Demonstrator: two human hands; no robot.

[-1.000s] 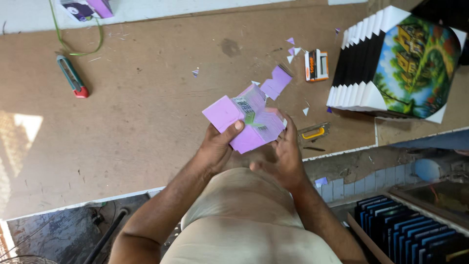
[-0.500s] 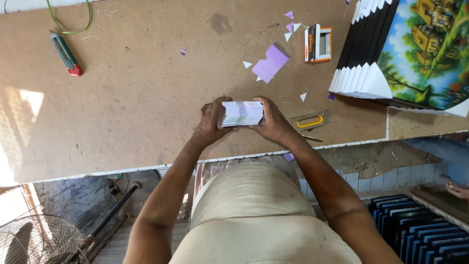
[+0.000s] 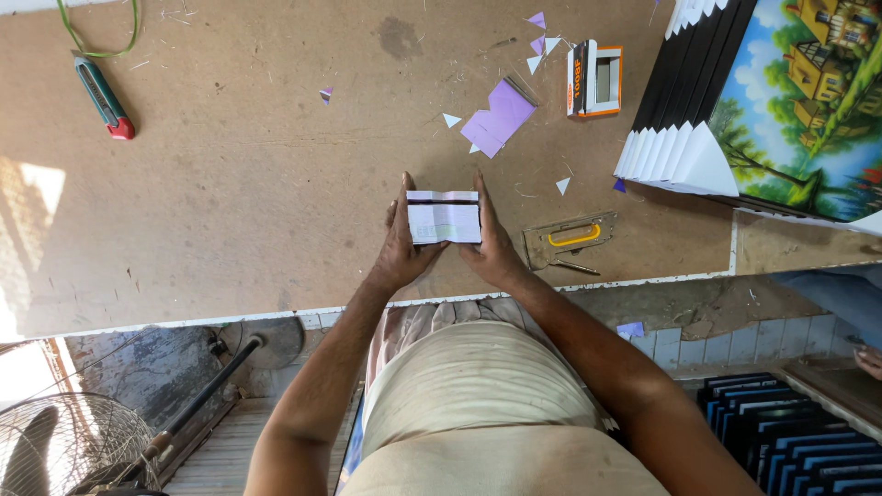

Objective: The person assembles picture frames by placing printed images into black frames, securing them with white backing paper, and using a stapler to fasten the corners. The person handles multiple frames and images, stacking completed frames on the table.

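Two bare hands clamp one small folded white paper packet with a dark band (image 3: 445, 217) from either side, held just above the brown fibreboard worktable (image 3: 230, 202). Left hand (image 3: 401, 246) grips the packet's left edge, fingers straight; right hand (image 3: 492, 246) presses the right edge likewise. Just right of the packet: grey metal staple gun with yellow handle (image 3: 571, 241). Beyond the packet: lilac paper offcut (image 3: 498, 116). Far left of it: green-and-red utility knife (image 3: 103, 95).

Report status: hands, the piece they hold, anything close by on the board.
Left hand and right hand both grip the small folded white-and-lilac paper block from either side. Block sits on the brown board. Yellow-handled metal stapler lies right beside the right hand.
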